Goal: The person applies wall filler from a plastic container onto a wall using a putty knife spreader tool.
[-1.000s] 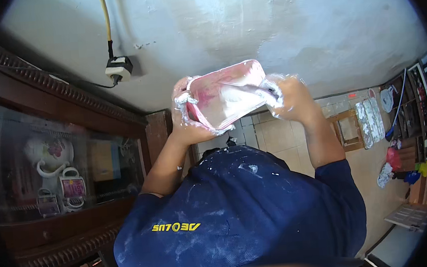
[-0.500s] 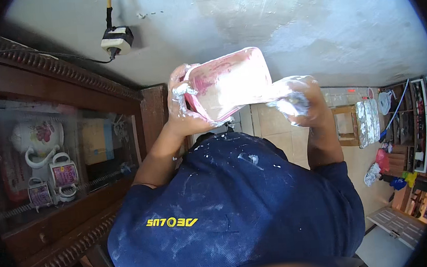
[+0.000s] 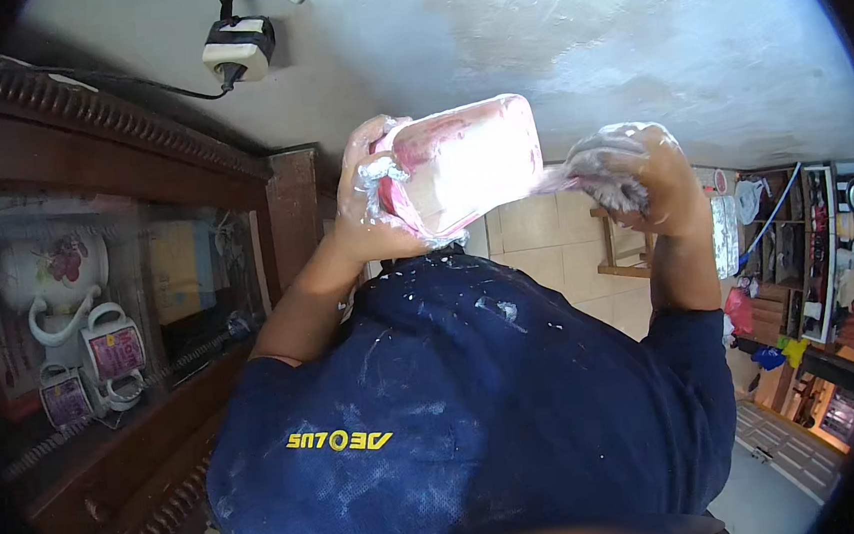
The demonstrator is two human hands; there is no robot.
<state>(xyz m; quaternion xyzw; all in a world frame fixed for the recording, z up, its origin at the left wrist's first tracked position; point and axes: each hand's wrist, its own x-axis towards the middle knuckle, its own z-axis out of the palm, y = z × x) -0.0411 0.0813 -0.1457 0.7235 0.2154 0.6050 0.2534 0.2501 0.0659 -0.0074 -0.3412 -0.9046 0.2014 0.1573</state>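
Note:
My left hand (image 3: 363, 217), streaked with white paste, is closed around the left side of a pink-rimmed rectangular tub (image 3: 454, 169), whose pale inside has pink smears and a bright white area. At the right, my right hand (image 3: 661, 178) grips a white-smeared tool (image 3: 600, 173); its thin, blurred end reaches toward the tub’s right edge. I cannot make out exactly what kind of tool it is.
A patchy grey wall (image 3: 549, 26) fronts me, with a plugged-in power socket (image 3: 235, 53) hanging on it. A glass-fronted wooden cabinet (image 3: 127, 281) holding mugs stands left. A wooden stool (image 3: 623, 270) and cluttered shelves (image 3: 796, 238) are at right, beyond the tiled floor.
My right hand has moved rightward, pulling the tool back from inside the tub to beside its right edge. The tub stays in my left hand, slightly higher in view.

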